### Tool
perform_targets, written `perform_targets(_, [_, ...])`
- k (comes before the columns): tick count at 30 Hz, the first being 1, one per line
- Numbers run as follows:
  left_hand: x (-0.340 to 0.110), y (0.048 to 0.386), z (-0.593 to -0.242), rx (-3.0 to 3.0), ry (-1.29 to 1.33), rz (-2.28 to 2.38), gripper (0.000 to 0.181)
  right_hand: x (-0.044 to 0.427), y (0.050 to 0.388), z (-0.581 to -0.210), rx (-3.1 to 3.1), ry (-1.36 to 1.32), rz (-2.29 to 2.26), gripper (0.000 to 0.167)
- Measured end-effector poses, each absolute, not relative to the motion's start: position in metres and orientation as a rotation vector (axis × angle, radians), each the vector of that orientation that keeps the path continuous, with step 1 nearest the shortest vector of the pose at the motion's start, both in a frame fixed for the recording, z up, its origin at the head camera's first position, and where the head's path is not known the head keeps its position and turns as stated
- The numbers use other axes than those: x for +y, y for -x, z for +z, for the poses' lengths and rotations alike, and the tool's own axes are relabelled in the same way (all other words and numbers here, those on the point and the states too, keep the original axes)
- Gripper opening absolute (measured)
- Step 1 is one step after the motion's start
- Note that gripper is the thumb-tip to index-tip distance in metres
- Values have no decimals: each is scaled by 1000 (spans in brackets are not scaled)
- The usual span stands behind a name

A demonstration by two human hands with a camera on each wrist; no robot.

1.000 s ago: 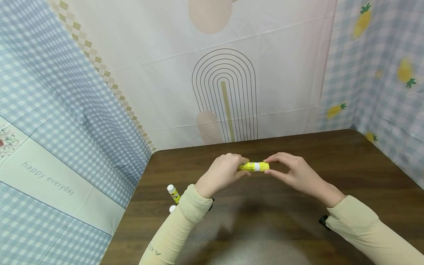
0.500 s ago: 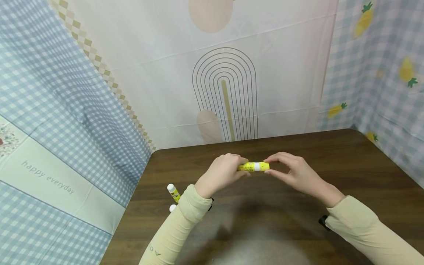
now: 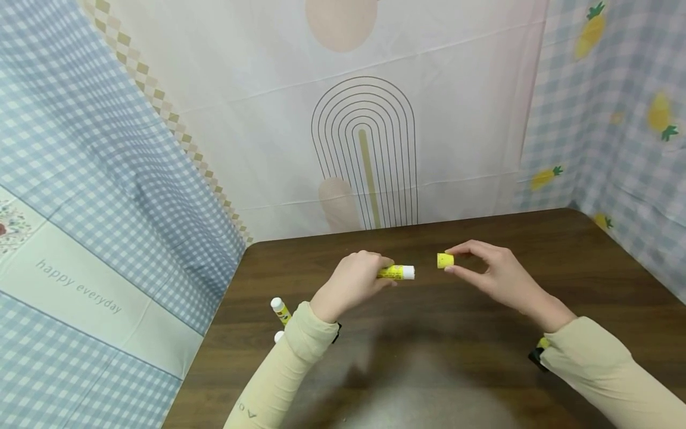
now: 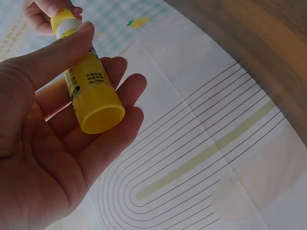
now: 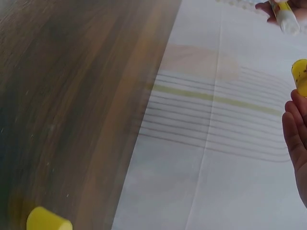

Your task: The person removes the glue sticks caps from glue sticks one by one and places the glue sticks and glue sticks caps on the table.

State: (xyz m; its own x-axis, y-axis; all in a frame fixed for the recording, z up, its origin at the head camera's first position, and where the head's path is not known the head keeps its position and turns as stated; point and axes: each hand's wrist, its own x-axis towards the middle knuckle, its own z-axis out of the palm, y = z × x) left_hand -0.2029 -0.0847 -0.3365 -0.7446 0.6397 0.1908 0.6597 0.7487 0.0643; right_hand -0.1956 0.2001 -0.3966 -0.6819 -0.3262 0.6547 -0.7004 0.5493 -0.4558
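Observation:
In the head view my left hand grips a yellow glue stick, held level above the table with its white end to the right. From the left wrist view, thumb and fingers wrap the yellow barrel, whose round base faces the camera. My right hand pinches a small yellow cap between thumb and fingertips. A short gap separates the cap from the glue stick's white end. In the right wrist view that cap is only partly in frame.
A second glue stick with a white end stands at the left of the brown table, beside a white round top partly hidden by my sleeve. A yellow cylindrical piece lies on the table by my right wrist.
The yellow cap has come off the glue stick, baring its white end. My right hand has moved right and slightly up with the cap; my left hand has shifted a little left.

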Motion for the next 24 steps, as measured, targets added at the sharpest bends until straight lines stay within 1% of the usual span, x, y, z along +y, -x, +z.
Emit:
perform_targets(8, [-94,203,-346,-2801,985,-305,28,232,197,-390,-2391,-575,966,26])
perform_targets(12, [-102,202,-353,-2796,948,-419,27,250,200,-390,-2477,-465,923,29])
perform_targets(17, [-111,200,-364,-2764,860,-630,25,266,203,-396,-2613,-445,861,36])
perform_targets(24, [-115,198,-383,-2667,595,-924,22,272,211,-420,-2850,-497,776,37])
